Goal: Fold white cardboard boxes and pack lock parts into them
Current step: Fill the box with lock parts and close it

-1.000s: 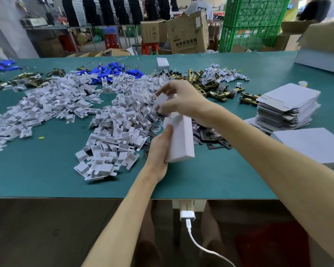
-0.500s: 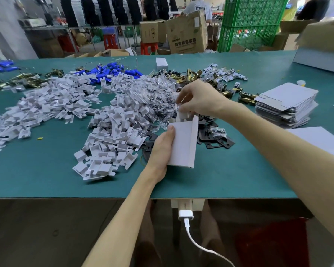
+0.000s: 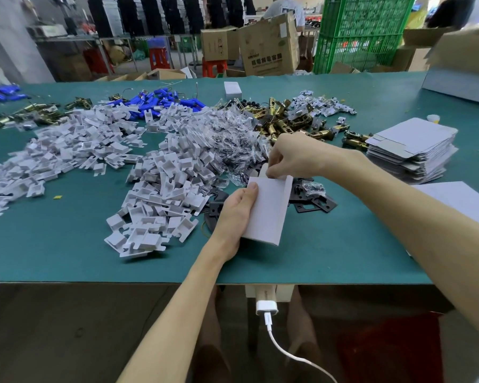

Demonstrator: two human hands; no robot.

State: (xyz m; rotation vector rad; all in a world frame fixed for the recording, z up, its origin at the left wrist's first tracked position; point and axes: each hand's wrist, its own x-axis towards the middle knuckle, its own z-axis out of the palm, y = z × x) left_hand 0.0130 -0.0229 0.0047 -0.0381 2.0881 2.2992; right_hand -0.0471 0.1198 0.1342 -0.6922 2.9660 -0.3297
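My left hand (image 3: 234, 217) grips a folded white cardboard box (image 3: 267, 210) by its left side, holding it tilted above the green table (image 3: 329, 258). At the box's open top end my right hand (image 3: 293, 156) pinches a small white insert piece (image 3: 263, 170) and holds it in the opening. Heaps of white inserts (image 3: 161, 189), bagged screws (image 3: 233, 142) and brass latch parts (image 3: 288, 123) lie behind the hands. Black plates (image 3: 315, 204) lie just right of the box.
A stack of flat white box blanks (image 3: 409, 150) sits at the right, with grey sheets (image 3: 459, 200) nearer me. Blue parts (image 3: 161, 102) and a small white box (image 3: 233, 89) lie far back. Cartons and a green crate stand beyond the table.
My right hand came down from above the box to its top opening with the white insert. The box tilted and shifted slightly toward the right in my left hand.
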